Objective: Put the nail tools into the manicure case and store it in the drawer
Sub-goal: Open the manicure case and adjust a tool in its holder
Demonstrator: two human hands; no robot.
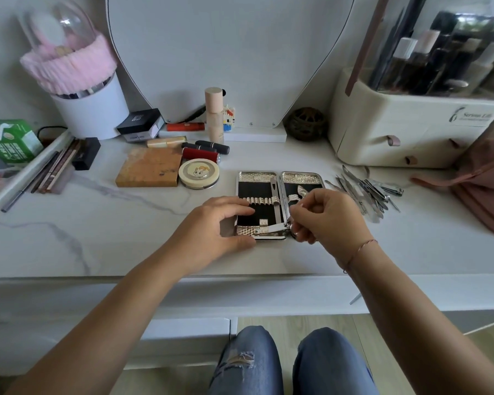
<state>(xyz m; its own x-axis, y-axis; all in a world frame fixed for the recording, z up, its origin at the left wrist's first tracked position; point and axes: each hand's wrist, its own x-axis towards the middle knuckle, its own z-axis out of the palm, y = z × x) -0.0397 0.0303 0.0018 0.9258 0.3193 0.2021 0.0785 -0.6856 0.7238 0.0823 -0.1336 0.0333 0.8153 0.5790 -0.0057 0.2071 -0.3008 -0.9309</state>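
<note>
So the manicure case is lying open flat on the marble table, about mid-width and close to the front edge. Left hand is on the case's front-left corner. Its fingers are spread almost flat on the black lining and the thumb is against the front rim, so it's pressing down rather than grabbing anything. Right hand is at the front of the case near the hinge, fingertips pinched on the end of a nail clipper. The clipper lies sideways along the front of the left half, with its far end tucked under a small strap.

1 thin metal file is already upright under the elastic band in the left half, and there's 1 small tool strapped into the right half. The rest of the nail tools are in a loose pile on the table just right of the case, toward the right edge. A round compact sits just behind and left of the case.
</note>
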